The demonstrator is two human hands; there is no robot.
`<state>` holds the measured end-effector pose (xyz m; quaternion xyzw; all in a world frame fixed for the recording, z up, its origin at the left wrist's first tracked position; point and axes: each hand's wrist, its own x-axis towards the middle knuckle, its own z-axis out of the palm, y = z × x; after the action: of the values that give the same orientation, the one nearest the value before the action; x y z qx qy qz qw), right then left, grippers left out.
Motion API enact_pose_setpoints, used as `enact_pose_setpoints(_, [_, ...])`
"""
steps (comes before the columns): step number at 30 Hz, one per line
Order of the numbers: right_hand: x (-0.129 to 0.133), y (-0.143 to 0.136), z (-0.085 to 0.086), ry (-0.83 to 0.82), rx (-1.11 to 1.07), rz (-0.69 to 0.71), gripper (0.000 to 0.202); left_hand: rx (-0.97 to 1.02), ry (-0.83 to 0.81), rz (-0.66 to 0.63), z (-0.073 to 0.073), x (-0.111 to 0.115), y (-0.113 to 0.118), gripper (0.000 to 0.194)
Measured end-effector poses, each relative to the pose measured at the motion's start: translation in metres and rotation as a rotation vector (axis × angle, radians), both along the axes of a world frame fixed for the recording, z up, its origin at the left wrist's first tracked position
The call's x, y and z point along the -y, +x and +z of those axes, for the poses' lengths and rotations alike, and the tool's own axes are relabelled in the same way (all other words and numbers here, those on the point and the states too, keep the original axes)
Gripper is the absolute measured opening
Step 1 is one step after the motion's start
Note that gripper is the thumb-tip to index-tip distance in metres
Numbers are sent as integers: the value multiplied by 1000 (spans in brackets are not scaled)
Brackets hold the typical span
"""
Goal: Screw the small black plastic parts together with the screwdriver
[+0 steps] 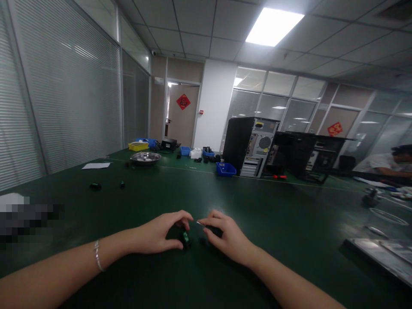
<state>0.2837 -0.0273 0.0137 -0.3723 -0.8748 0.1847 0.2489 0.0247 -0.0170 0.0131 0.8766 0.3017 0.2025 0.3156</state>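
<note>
Low over the green tabletop, my left hand (162,231) curves around a small black part with green markings (186,237). Its thumb is close beside the part and the fingers are apart above it; whether the thumb touches cannot be told. Just to the right, my right hand (227,236) is closed around a slim dark tool (215,231). A thin pale tip sticks out from the fingers towards the left hand. The tool's exact kind is unclear, as the fingers hide much of it.
Farther left lie two small black parts (95,186), a white paper (96,165) and a metal bowl (145,158). A blue bin (225,169) stands by a computer tower (251,146). At right are a flat metal-edged panel (383,253), cables and another person (391,161).
</note>
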Motion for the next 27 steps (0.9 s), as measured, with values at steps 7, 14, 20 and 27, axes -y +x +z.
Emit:
enact_pose_setpoints(7, [0,3,1,-11,-25,19,31,22,43,-32,-6,-5,1,22])
enact_pose_setpoints(14, [-1,2,1,-62,-73,72,31,139,151,-39,-26,-15,3,9])
enact_pose_setpoints(20, [2,1,6,-80,-72,91,31,94,249,-82,-28,-17,1,8])
enact_pose_setpoints(27, [2,2,5,-74,-54,99,31,14,325,-124,-24,-13,0,12])
